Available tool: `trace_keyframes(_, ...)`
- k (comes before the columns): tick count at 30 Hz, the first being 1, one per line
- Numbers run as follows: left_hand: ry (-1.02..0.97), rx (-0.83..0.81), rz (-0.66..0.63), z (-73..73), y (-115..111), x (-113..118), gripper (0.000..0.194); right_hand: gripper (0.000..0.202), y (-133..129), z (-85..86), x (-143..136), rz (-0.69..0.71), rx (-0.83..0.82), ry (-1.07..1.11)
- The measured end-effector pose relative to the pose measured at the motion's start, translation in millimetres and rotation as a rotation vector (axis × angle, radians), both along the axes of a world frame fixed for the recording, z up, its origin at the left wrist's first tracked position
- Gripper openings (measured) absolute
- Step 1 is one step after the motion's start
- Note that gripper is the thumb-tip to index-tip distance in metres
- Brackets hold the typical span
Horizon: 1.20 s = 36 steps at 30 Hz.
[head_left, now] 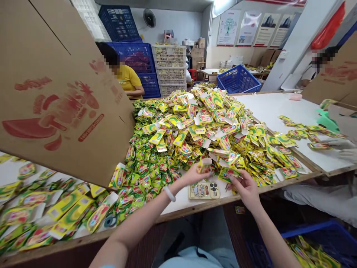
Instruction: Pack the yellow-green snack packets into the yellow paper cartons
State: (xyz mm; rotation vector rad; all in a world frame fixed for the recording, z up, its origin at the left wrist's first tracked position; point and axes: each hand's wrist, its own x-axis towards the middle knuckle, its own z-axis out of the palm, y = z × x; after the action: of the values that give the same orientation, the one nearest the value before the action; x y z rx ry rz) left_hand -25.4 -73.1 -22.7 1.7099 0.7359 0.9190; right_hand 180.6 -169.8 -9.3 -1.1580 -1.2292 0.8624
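Reaching forward and inward with the left arm, white band [169, 194] around the wrist; curling the fingers of the left hand [199, 170] closely around a small yellow packet [205, 163]. Bending in from the lower right with the right forearm; pinching a green-and-yellow packet [226, 173] between thumb and fingers of the right hand [245, 186], with the far end angled toward the left hand, near but apart.

Just below the left hand, lying flat, a phone [204, 190] in a cartoon-printed case. Directly beyond both hands, a tall heap of yellow packets [206, 111]; to the left of the left hand, smaller green sachets [152, 169]. Farther left, a large printed carton [64, 89].

Under it all, a white table [174, 207] with a wooden edge. Below and right of the right hand, a blue crate [341, 237] of packets. Well right of it, at a neighbouring table, a co-worker's gloved hand [347, 150]. Far beyond the hands, stacked white crates [169, 57], a person in yellow [129, 79], a wall fan [149, 18], posters [228, 28].
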Motion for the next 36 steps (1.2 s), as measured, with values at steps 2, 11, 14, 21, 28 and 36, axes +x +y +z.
trace_keyframes(2, -0.041, -0.180, -0.135, 0.9, -25.7, -4.2, 0.034, 0.029, 11.6, 24.5, -14.6, 0.094, 0.077, -0.048)
trace_keyframes(11, -0.032, -0.345, -0.210, 20.6, -60.5, -22.5, 0.050, 0.020, 16.3, 77.4, -28.1, 0.414, 0.167, -0.873)
trace_keyframes(14, 0.059, -0.287, -0.184, 19.1, -62.7, -22.8, 0.033, 0.026, 12.3, 89.6, -29.9, 0.468, 0.104, -1.114)
trace_keyframes(21, 0.068, -0.344, -0.253, 6.4, -71.3, -13.3, 0.035, 0.025, -2.1, 98.6, -46.4, 0.572, -0.027, -1.429)
trace_keyframes(28, -0.025, -0.666, -0.442, 6.2, -71.6, -18.6, 0.047, 0.010, 2.4, 73.3, -29.7, 0.482, -0.032, -0.843)
trace_keyframes(36, -0.064, -0.672, -0.498, 4.4, -68.4, -23.3, 0.042, 0.036, -3.3, 63.5, -17.5, 0.750, -0.317, -0.511)
